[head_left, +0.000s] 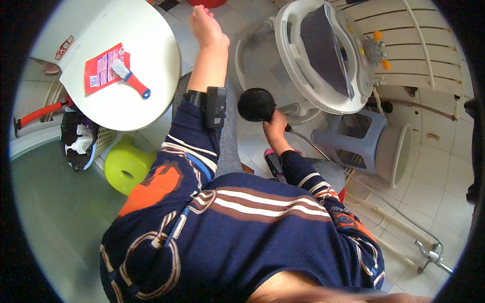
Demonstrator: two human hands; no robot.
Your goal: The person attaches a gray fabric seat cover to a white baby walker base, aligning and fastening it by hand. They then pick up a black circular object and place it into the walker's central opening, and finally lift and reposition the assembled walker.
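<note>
Right hand point(274, 124) has its grip closed on a black shower head point(256, 104) (pointing up-left); left hand point(204, 25) loosely curled, holding nothing.

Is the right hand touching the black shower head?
Touching. The head view shows the right hand wrapped around the handle just below the black shower head, no gap visible.

Brush point(130, 77) on lid point(151, 40), left of shower head point(256, 104).

Home bathroom, tiled floor point(454, 177), tap point(429, 255)
</note>
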